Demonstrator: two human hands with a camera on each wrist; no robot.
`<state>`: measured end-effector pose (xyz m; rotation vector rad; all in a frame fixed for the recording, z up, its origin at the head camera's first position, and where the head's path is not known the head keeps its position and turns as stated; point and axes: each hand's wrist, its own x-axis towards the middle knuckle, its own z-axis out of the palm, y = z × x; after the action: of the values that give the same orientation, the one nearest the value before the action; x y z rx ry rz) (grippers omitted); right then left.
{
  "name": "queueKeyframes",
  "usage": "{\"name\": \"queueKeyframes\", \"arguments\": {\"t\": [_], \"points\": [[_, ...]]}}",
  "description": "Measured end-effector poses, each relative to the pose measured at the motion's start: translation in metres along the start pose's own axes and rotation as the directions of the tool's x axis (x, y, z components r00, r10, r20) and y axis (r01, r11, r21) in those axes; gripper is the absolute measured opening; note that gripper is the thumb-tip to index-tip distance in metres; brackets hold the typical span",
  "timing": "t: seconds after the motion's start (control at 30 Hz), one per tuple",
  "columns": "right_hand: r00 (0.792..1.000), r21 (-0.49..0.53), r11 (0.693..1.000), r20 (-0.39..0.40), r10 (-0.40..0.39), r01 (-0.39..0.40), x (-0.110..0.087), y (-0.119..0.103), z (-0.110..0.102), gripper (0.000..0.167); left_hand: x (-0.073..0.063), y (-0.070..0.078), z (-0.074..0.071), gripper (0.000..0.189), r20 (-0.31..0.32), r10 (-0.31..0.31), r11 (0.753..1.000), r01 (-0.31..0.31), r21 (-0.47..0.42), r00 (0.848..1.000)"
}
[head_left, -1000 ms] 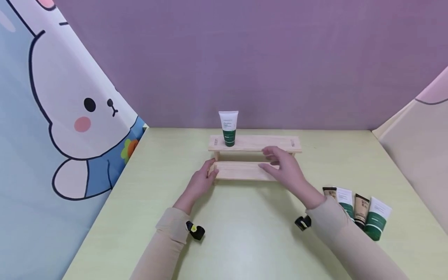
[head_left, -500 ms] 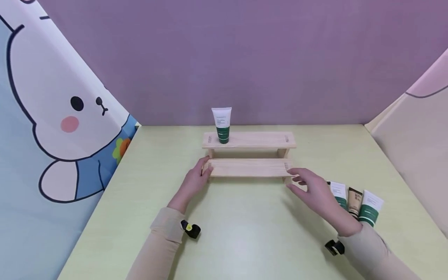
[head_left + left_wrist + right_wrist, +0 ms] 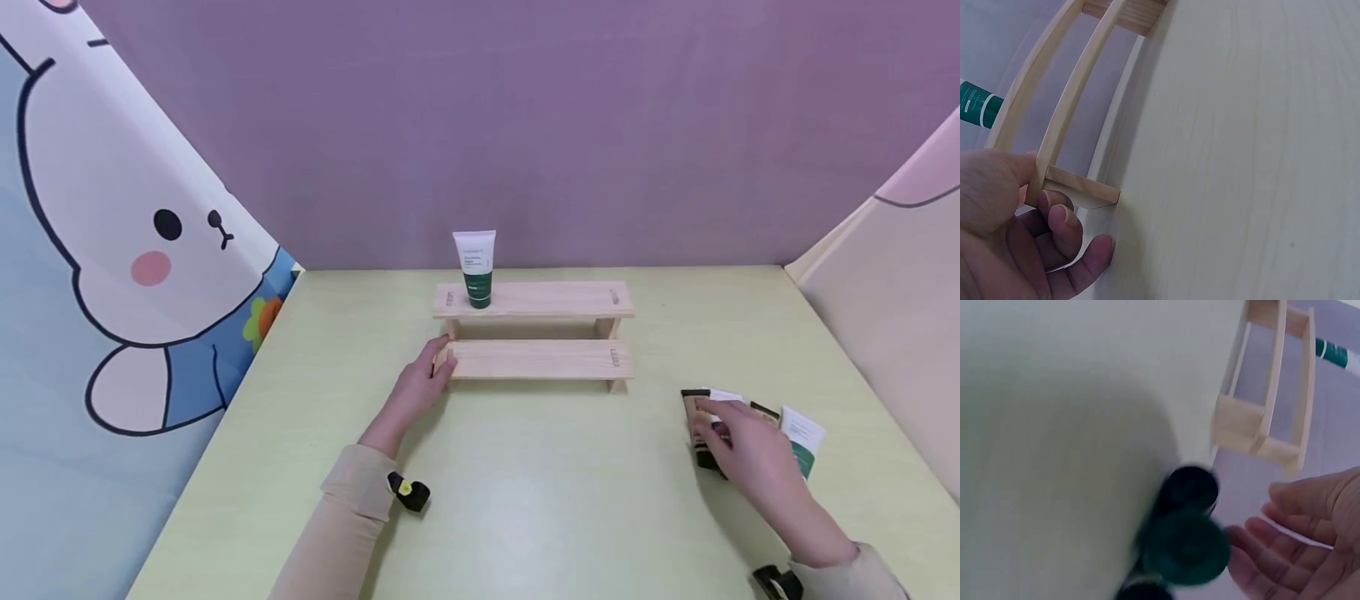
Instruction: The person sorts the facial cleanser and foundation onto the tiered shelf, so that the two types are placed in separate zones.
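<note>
A two-tier wooden shelf (image 3: 536, 360) stands on the table, with a white and green squeeze tube (image 3: 477, 268) upright on the left of its upper board. My left hand (image 3: 414, 393) grips the left end of the lower board; in the left wrist view the thumb lies over it and the fingers curl below. Over the tubes at the right, my right hand (image 3: 761, 458) has its fingers loosely bent. Its thumb and index are close to a brown tube (image 3: 692, 427) with black ends. In the right wrist view a gap shows between thumb and fingers, beside a green cap (image 3: 1186, 550).
Another white and green tube (image 3: 802, 432) lies at the right end of the row, partly behind my hand. Further tubes there are mostly covered. A purple backdrop (image 3: 570, 133) rises behind the table (image 3: 540, 500), and a rabbit-print cloth (image 3: 112, 250) hangs at the left.
My right hand has moved from beside the shelf, right and toward me, to the tubes. The left hand has stayed on the shelf's left end. The view has shifted slightly.
</note>
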<state>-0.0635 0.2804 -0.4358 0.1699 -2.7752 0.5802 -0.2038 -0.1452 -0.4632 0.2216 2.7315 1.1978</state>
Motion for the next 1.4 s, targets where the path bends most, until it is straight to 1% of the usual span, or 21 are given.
{"name": "queueKeyframes", "arguments": {"t": [0.1,0.17,0.27,0.37,0.43,0.53,0.67,0.77,0.93,1.0,1.1,1.13,1.17,1.27,1.4], "points": [[0.999,-0.025,0.999,-0.031,0.037,-0.037,-0.009,0.011,-0.001,0.028,0.000,0.001,0.000,0.053,0.000,-0.009,1.000,0.009,0.002,1.000],[0.997,-0.029,0.997,-0.019,0.070,-0.071,-0.012,0.018,-0.001,0.027,0.000,0.001,0.001,0.053,-0.004,-0.014,1.000,0.014,-0.002,1.000],[0.991,-0.049,0.991,0.045,0.126,-0.123,-0.014,0.025,-0.001,0.028,-0.001,0.002,0.001,0.053,0.000,-0.019,1.000,0.019,-0.012,1.000],[0.981,-0.073,0.985,0.106,0.165,-0.158,-0.014,0.028,-0.001,0.033,-0.001,0.002,0.001,0.053,0.003,-0.022,0.999,0.022,-0.024,1.000],[0.973,-0.087,0.981,0.139,0.185,-0.174,-0.012,0.029,-0.002,0.038,-0.002,0.002,0.002,0.052,0.004,-0.024,0.999,0.025,-0.030,1.000],[0.966,-0.107,0.978,0.165,0.197,-0.181,-0.009,0.030,-0.006,0.045,-0.003,0.003,0.002,0.052,0.005,-0.029,0.999,0.029,-0.033,1.000],[0.953,-0.114,0.975,0.216,0.211,-0.190,-0.005,0.030,-0.011,0.037,-0.003,0.003,0.002,0.052,0.004,-0.031,0.999,0.031,-0.030,1.000],[0.923,-0.097,0.969,0.297,0.246,-0.227,-0.001,0.029,-0.013,0.035,-0.002,0.002,0.002,0.052,0.010,-0.037,0.998,0.038,-0.043,0.999],[0.871,-0.101,0.959,0.401,0.284,-0.266,0.006,0.031,-0.013,0.041,-0.001,0.001,0.002,0.051,0.019,-0.048,0.997,0.049,-0.062,0.999],[0.851,-0.107,0.955,0.433,0.297,-0.278,0.006,0.031,-0.012,0.048,-0.001,0.000,0.003,0.051,0.021,-0.050,0.997,0.052,-0.063,0.999],[0.824,-0.110,0.948,0.470,0.315,-0.299,0.007,0.030,-0.011,0.065,0.000,0.000,0.003,0.051,0.023,-0.056,0.996,0.057,-0.064,0.998],[0.820,-0.110,0.946,0.475,0.319,-0.305,0.006,0.029,-0.010,0.070,0.000,0.000,0.003,0.050,0.023,-0.056,0.996,0.058,-0.063,0.998],[0.821,-0.108,0.946,0.474,0.318,-0.304,0.006,0.029,-0.010,0.074,-0.001,0.000,0.003,0.050,0.022,-0.056,0.996,0.058,-0.063,0.998],[0.832,-0.107,0.950,0.462,0.308,-0.293,0.005,0.028,-0.010,0.075,0.000,0.000,0.003,0.050,0.019,-0.057,0.996,0.058,-0.062,0.998],[0.848,-0.113,0.957,0.444,0.288,-0.266,0.004,0.028,-0.011,0.081,0.000,-0.001,0.002,0.050,0.016,-0.058,0.996,0.059,-0.060,0.998]]}}
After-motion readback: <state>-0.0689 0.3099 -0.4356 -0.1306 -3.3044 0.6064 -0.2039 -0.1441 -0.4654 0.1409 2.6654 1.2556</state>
